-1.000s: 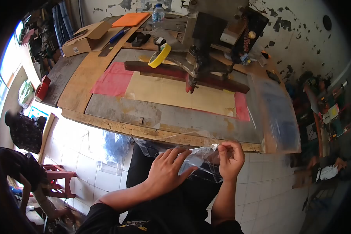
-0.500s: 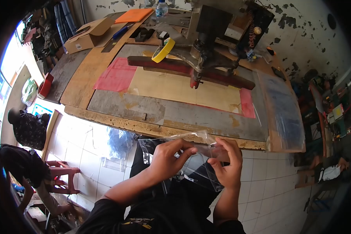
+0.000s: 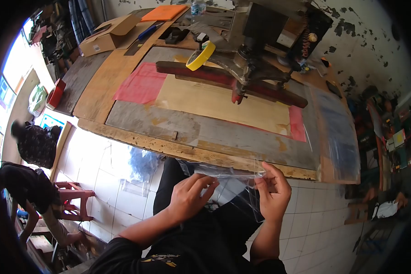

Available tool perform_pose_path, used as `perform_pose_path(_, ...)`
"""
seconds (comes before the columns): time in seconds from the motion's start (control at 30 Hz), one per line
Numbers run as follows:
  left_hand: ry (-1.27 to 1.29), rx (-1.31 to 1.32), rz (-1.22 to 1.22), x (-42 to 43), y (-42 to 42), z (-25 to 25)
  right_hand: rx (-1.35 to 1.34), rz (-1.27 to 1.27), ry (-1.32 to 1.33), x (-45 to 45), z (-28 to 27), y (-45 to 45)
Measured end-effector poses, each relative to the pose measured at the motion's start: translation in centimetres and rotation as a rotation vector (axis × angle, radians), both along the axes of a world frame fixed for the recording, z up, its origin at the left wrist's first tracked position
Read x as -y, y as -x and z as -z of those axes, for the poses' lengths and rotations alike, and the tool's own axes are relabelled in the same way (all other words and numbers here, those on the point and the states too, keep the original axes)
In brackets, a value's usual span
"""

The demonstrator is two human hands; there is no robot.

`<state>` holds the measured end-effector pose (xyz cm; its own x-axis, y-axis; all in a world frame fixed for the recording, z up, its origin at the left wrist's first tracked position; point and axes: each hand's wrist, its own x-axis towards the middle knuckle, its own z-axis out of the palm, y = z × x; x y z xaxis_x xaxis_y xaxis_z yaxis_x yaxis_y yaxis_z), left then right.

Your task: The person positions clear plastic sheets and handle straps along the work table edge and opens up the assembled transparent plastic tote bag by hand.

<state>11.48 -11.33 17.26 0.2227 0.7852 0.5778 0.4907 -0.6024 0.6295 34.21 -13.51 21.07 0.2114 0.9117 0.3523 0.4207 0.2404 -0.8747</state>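
A clear, thin plastic sheet (image 3: 235, 176) with shiny folds and straight edges spans the space between my hands, over my lap and just in front of the table edge. My right hand (image 3: 275, 192) pinches its right side between thumb and fingers. On its left side, my left hand (image 3: 188, 196) has bent fingers, with thumb and index tip close together at the plastic. The lower part of the sheet hangs over my dark trousers, and its outline there is hard to follow.
Ahead stands a worktable (image 3: 141, 139) with a press bar (image 3: 214, 78) above a tan sheet (image 3: 223, 102). A yellow tape roll (image 3: 201, 55) rests by the bar. Plastic sheets (image 3: 331, 137) lie at the right; more plastic (image 3: 141, 164) is on the floor. Two people sit left, near a red stool (image 3: 75, 196).
My left hand has moved slightly left and down, and my right hand slightly right. The gap between them has widened, with the plastic sheet lower and flatter. The view has shifted a little.
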Motion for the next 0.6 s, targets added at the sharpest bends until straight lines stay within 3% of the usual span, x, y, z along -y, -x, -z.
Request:
perform_pose_path(0.1,0.109,0.041,0.106,0.9,0.4,0.2,0.032,0.001,-0.004,0.0,0.0,0.4)
perform_pose_path(0.2,0.417,0.136,0.428,1.9,0.5,-1.2,0.036,-0.03,-0.044,0.0,0.3,0.2)
perform_pose_path(0.33,0.66,0.207,0.441,2.9,-0.6,-1.1,0.084,-0.061,-0.037,0.4,-0.6,0.5)
perform_pose_path(0.37,0.659,0.212,0.44,2.8,-1.0,-1.3,0.1,-0.07,-0.037,0.4,-0.8,0.6)
perform_pose_path(0.43,0.219,0.045,0.171,2.5,-1.9,-1.7,0.121,-0.089,-0.044,0.6,-0.9,0.7)
perform_pose_path(0.5,0.181,0.006,0.126,2.6,-2.2,-2.2,0.141,-0.106,-0.05,0.8,-0.9,1.0)
perform_pose_path(0.6,0.197,0.212,0.166,1.9,-2.9,-2.4,0.115,-0.058,-0.051,1.0,-0.8,1.1)
